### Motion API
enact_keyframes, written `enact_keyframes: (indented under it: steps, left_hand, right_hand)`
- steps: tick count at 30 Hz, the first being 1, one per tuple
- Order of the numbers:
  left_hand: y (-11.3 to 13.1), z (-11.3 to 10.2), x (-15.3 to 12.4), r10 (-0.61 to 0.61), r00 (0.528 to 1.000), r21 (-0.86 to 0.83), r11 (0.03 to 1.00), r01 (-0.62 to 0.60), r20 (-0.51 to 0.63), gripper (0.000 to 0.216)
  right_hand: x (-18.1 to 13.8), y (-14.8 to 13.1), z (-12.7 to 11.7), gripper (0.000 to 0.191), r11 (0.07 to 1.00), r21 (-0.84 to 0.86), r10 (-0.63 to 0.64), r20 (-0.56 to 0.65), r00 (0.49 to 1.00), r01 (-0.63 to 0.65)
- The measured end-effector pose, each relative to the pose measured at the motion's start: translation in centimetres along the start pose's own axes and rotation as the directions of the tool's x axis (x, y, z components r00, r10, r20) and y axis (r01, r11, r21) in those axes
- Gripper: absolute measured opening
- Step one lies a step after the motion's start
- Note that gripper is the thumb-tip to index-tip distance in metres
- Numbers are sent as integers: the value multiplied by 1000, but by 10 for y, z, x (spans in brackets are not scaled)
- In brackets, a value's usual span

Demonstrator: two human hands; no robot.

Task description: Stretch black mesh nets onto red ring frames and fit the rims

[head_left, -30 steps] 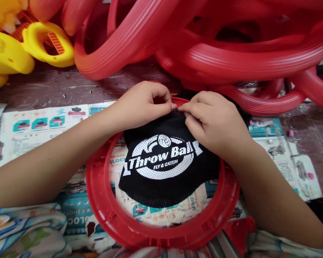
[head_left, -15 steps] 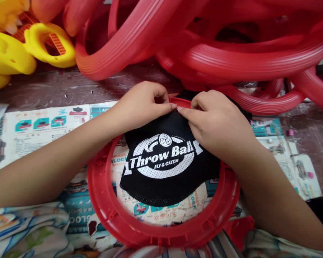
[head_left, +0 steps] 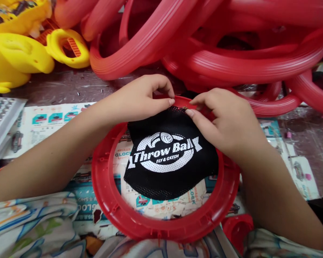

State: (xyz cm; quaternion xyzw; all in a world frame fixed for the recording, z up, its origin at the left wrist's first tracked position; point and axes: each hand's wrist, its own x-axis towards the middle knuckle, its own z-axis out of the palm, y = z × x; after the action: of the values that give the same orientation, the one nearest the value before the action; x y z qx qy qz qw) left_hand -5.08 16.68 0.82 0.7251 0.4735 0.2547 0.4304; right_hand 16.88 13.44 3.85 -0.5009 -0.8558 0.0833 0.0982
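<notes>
A red plastic ring (head_left: 107,193) lies flat in front of me, its ribbed inner side up. Over its upper half is a black mesh cloth (head_left: 172,182) with a white "Throw Ball" print; its lower edge hangs loose across the opening. At the ring's far side, my left hand (head_left: 153,95) is closed, thumb and forefinger pinching near the cloth's top edge. My right hand (head_left: 223,118) is beside it, thumb on the cloth and forefinger near the ring's rim, the cloth edge between them. What the curled fingers cover is hidden.
Several large red hoops (head_left: 231,64) are piled behind my hands. Yellow plastic pieces (head_left: 18,57) and a yellow container (head_left: 27,18) stand back left. A clear tray (head_left: 2,125) is at the left. Printed card sheets (head_left: 48,125) cover the table; a red part (head_left: 238,227) lies near right.
My hands have moved slightly apart at the cloth's top edge, and the right thumb and forefinger have spread. The view has shifted a little left.
</notes>
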Motion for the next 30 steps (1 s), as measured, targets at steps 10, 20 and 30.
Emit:
enact_keyframes:
  steps: [10, 20, 30]
  left_hand:
    - [29, -21, -32, -17, 1000, 94, 995, 16, 15, 33]
    - [29, -23, -81, -59, 965, 338, 930, 146, -255, 25]
    - [44, -35, -102, -301, 950, -93, 951, 294, -78, 78]
  right_hand:
    - [-12, -20, -15, 15, 996, 27, 83, 0, 997, -83]
    - [-12, -37, 3, 17, 995, -64, -92, -220, 971, 80]
    - [-37, -77, 13, 27, 972, -231, -34, 44, 998, 44]
